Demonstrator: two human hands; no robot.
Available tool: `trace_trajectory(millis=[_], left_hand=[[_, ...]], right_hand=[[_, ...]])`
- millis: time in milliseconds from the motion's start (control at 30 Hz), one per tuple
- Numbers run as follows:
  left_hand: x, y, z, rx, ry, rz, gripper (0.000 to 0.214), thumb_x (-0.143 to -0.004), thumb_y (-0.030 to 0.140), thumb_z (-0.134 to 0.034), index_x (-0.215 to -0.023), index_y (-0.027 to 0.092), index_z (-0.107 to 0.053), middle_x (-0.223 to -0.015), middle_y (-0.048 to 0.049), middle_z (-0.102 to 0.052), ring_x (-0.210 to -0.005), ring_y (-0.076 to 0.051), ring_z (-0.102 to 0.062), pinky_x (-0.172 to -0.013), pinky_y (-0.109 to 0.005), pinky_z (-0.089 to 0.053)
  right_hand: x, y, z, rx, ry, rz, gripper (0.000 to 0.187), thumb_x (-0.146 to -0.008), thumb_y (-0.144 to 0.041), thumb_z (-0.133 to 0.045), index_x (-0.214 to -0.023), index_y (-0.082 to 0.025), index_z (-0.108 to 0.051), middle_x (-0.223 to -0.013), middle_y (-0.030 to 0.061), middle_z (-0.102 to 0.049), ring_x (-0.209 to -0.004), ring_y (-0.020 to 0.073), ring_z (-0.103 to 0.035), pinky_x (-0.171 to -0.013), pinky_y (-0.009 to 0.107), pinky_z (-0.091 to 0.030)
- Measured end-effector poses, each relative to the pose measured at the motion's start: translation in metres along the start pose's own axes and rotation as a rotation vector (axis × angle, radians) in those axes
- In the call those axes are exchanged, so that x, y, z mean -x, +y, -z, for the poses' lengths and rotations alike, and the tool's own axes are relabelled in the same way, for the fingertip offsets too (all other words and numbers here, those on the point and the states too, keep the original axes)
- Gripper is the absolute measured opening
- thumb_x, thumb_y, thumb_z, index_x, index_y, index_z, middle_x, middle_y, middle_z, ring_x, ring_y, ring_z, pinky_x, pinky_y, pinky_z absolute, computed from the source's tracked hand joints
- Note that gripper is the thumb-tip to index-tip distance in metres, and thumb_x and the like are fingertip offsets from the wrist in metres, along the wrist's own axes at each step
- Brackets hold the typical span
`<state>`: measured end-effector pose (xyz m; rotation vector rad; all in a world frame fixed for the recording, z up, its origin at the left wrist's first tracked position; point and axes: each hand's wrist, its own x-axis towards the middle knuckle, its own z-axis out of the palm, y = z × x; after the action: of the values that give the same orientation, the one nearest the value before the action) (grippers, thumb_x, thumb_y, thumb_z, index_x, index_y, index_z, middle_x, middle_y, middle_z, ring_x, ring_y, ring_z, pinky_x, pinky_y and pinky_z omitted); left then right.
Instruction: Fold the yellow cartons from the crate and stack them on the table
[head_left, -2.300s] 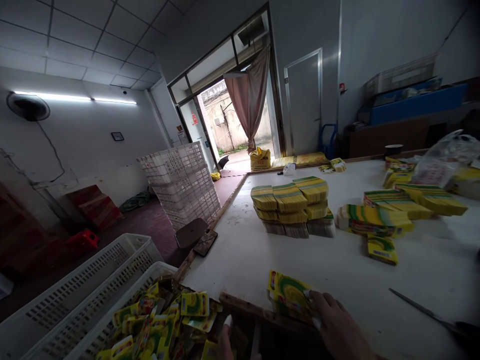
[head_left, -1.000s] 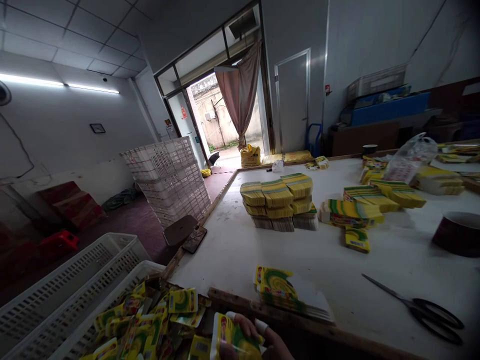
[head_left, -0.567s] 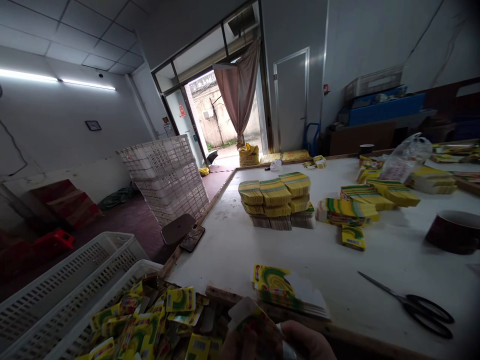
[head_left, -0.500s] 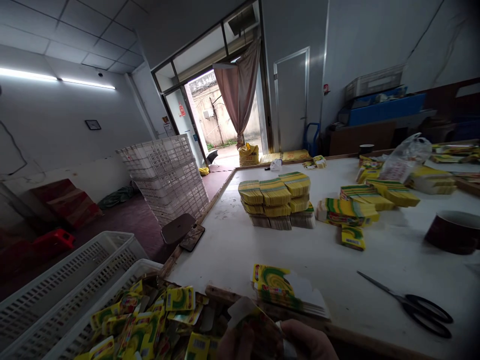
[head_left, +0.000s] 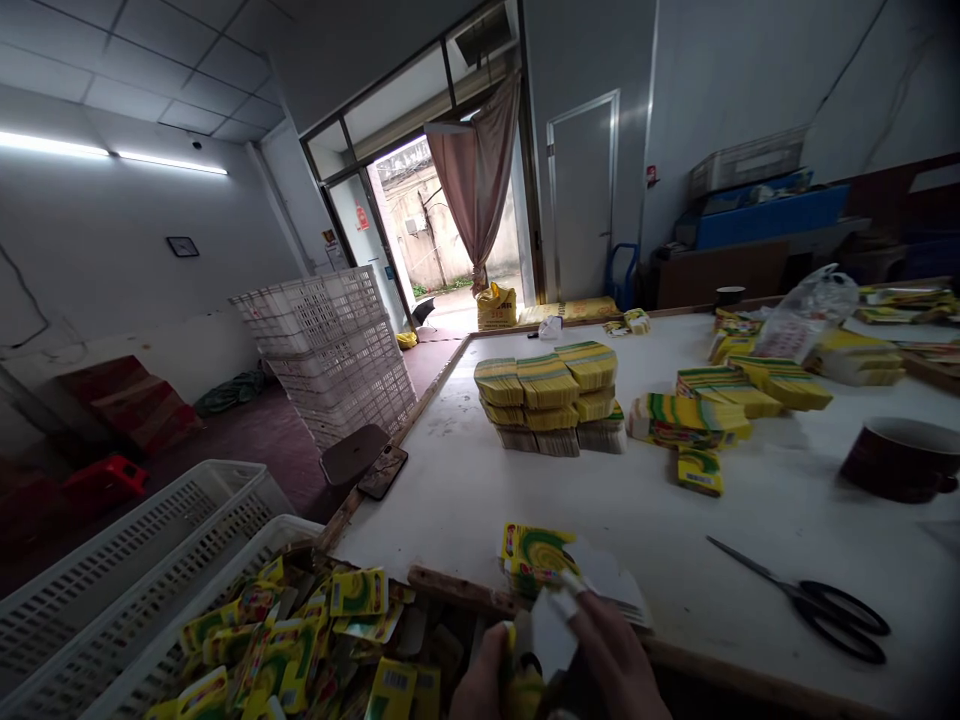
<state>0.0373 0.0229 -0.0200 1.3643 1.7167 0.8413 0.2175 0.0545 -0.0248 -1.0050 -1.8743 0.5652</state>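
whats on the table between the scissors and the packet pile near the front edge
Nothing: in the head view the white table is bare between the scissors and the packet pile.

White table (head_left: 480, 500) bears packet stacks (head_left: 546, 385) and scissors (head_left: 817, 605).

Small packing workshop, stacked white crates (head_left: 330, 350), banded packet stacks (head_left: 547, 400) on worktable (head_left: 465, 490)

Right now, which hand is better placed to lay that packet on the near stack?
Right, likely: both hold the packet, but the right hand is beside the stack, the left hand toward the crate.
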Motion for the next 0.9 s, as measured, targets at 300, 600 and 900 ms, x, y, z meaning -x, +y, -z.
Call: trace_trajectory(millis=[300, 600, 900], left_hand=[[0.021, 0.018, -0.023, 0.048, 0.050, -0.146, 0.068, -0.066, 0.031, -0.067, -0.130, 0.019, -0.045, -0.127, -0.0154, -0.060, -0.116, -0.033, -0.056, -0.096, -0.038, -0.043], [0.029, 0.032, -0.012, 0.065, -0.067, -0.331, 0.054, -0.071, 0.018, -0.062, -0.120, 0.021, -0.041, -0.111, -0.0086, -0.064, -0.099, -0.025, -0.062, -0.084, -0.033, -0.049], [0.028, 0.007, -0.012, 0.034, -0.082, -0.192, 0.095, -0.062, 0.021, -0.069, -0.138, 0.016, -0.013, -0.120, -0.0136, -0.052, -0.105, -0.026, -0.056, -0.089, -0.037, -0.045]], right_hand=[[0.000, -0.022, -0.016, -0.936, -0.244, -0.735, 0.060, -0.073, -0.063, -0.062, -0.109, -0.015, -0.067, -0.101, 0.0115, -0.071, -0.101, 0.0313, -0.064, -0.091, 0.039, -0.049], [0.001, -0.020, -0.011, -0.488, -0.253, -0.338, 0.059, -0.085, -0.050, -0.050, -0.134, -0.018, -0.050, -0.132, 0.0158, -0.057, -0.128, 0.0306, -0.047, -0.106, 0.044, -0.037], [-0.001, -0.025, 0.005, -0.110, -0.497, 0.027, 0.037, -0.076, -0.007, -0.048, -0.103, -0.023, -0.069, -0.130, 0.0104, -0.057, -0.118, 0.0229, -0.057, -0.095, 0.030, -0.047]])
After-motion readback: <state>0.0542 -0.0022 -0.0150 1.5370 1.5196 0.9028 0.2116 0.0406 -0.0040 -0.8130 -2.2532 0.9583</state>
